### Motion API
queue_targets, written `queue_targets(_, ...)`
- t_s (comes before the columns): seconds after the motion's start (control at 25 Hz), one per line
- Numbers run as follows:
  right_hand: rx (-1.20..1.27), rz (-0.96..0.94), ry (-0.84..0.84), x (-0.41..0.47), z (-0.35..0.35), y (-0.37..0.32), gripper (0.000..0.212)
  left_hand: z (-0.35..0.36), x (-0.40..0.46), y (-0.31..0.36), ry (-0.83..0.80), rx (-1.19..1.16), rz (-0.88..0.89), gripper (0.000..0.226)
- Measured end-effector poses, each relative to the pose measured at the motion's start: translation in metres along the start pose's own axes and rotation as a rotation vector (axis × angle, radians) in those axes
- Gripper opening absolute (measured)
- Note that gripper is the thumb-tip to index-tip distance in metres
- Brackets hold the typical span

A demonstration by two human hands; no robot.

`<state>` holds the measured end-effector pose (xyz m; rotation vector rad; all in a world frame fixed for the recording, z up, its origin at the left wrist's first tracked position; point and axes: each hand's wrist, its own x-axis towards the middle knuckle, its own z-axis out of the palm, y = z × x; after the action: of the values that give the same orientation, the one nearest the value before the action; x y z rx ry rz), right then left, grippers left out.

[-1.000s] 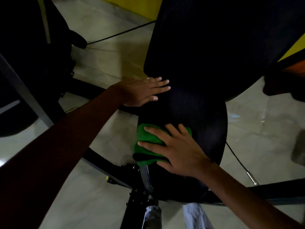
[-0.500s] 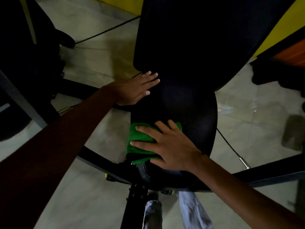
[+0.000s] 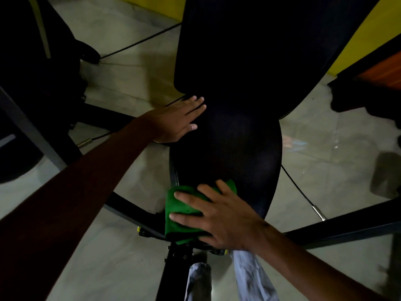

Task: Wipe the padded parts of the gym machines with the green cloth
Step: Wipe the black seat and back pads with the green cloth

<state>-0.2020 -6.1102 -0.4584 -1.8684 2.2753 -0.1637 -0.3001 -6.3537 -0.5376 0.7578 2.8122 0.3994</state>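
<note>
A black padded seat [image 3: 234, 153] of a gym bench runs away from me, with a larger black back pad [image 3: 249, 46] rising behind it. My right hand [image 3: 219, 213] lies flat with spread fingers on the folded green cloth [image 3: 180, 213], pressing it onto the seat's near left corner. The cloth hangs slightly over the pad's edge. My left hand [image 3: 178, 120] rests flat and open on the seat's far left edge, close to the gap between the two pads.
Black frame bars [image 3: 338, 229] of the bench spread across the pale tiled floor [image 3: 325, 148]. A thin cable with a metal end [image 3: 318, 211] lies at the right. Another dark machine [image 3: 36, 68] stands at the left. My trouser legs [image 3: 249, 279] show below.
My right hand has slid the green cloth toward me, down to the seat's near left corner. My left hand stays pressed on the seat's far left edge.
</note>
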Motion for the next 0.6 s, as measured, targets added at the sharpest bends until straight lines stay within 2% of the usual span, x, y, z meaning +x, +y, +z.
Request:
queue_targets(0.24, -0.026, 0.207, 0.069, 0.021, 0.007, 0.019, 0.065, 0.008, -0.004, 0.008, 0.025, 0.016, -0.044, 0.066)
queue_targets(0.36, -0.049, 0.095, 0.047, -0.026, 0.008, -0.009, 0.071, 0.002, -0.009, 0.019, 0.049, -0.022, -0.069, 0.068)
queue_targets(0.48, -0.031, 0.033, 0.06, -0.087, 0.016, -0.018, 0.062, -0.001, -0.009, 0.047, 0.109, -0.074, -0.111, 0.071)
queue_targets(0.52, -0.033, 0.086, 0.096, -0.103, 0.022, -0.014, 0.065, 0.001, -0.007, 0.061, 0.125, -0.091, -0.135, 0.069)
queue_targets(0.6, 0.044, 0.386, 0.212, -0.121, 0.034, 0.002, 0.072, 0.009, 0.0, 0.094, 0.133, -0.105, -0.195, 0.065)
